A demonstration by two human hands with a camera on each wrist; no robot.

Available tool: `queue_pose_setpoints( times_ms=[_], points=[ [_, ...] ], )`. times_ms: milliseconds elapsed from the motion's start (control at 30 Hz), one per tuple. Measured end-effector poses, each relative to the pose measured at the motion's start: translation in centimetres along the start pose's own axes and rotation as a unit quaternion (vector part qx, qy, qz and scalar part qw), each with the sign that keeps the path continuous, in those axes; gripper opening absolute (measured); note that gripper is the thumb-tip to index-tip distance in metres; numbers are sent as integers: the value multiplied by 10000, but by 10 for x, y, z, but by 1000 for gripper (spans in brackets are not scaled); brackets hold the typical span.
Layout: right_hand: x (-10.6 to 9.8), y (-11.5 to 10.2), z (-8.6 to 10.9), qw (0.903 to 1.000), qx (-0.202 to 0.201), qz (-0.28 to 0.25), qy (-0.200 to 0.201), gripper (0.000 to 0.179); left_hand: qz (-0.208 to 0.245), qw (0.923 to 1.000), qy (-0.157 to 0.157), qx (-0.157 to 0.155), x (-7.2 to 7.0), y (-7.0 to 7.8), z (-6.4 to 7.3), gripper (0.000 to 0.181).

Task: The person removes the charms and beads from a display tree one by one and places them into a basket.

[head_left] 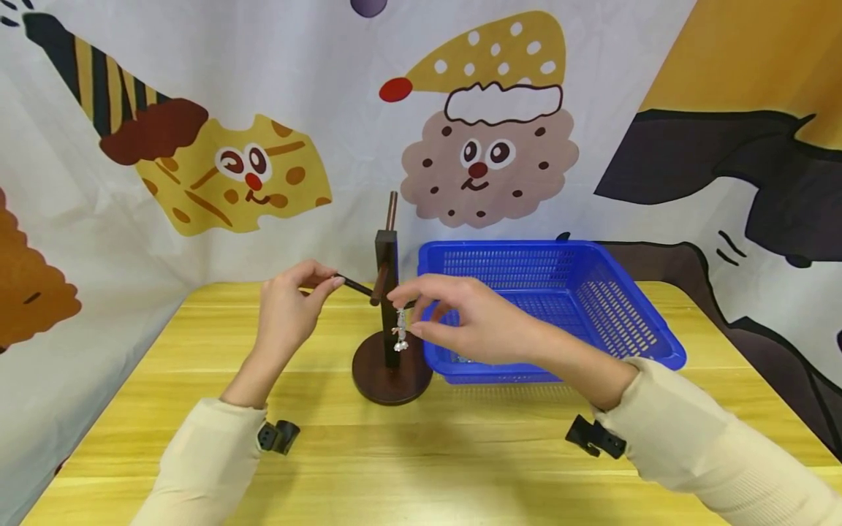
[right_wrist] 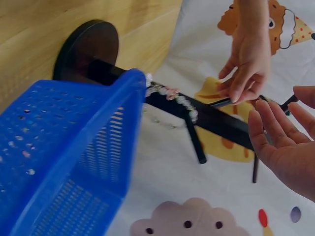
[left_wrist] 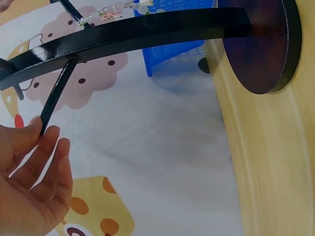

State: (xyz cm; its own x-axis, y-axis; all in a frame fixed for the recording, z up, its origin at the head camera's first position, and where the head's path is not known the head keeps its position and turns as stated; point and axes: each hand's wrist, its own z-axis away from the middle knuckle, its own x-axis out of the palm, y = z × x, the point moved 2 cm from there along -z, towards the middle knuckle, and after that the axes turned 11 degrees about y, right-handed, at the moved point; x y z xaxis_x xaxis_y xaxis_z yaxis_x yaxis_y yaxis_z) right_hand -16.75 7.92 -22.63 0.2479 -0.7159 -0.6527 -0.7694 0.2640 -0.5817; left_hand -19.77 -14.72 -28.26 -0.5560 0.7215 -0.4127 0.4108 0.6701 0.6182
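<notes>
A dark wooden stand (head_left: 389,329) with a round base and several pegs stands upright on the table. My left hand (head_left: 289,310) pinches the end of its left peg (left_wrist: 56,93) between thumb and fingers. A beaded bracelet (head_left: 400,332) hangs from the opposite peg (right_wrist: 196,140), with clear beads and a pinkish one. My right hand (head_left: 476,318) is beside that peg, its fingers loosely extended and nothing held between them. In the right wrist view the bracelet's strand (right_wrist: 170,93) loops against the post, apart from the right fingers (right_wrist: 280,125).
A blue plastic basket (head_left: 671,358) stands right of the stand, close to its base, with small shiny pieces (right_wrist: 29,157) showing through its side. Behind the wooden table (head_left: 197,380) hangs a white cloth (head_left: 368,146) printed with cartoon food.
</notes>
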Motion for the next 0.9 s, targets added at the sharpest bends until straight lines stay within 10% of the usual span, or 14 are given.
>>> queue_pose_setpoints(
  times_ms=[900],
  points=[
    [31,59,20,9892,1381,-255,-411,36,-7,9999,-128,-92,-1,2,-2,10]
  ],
)
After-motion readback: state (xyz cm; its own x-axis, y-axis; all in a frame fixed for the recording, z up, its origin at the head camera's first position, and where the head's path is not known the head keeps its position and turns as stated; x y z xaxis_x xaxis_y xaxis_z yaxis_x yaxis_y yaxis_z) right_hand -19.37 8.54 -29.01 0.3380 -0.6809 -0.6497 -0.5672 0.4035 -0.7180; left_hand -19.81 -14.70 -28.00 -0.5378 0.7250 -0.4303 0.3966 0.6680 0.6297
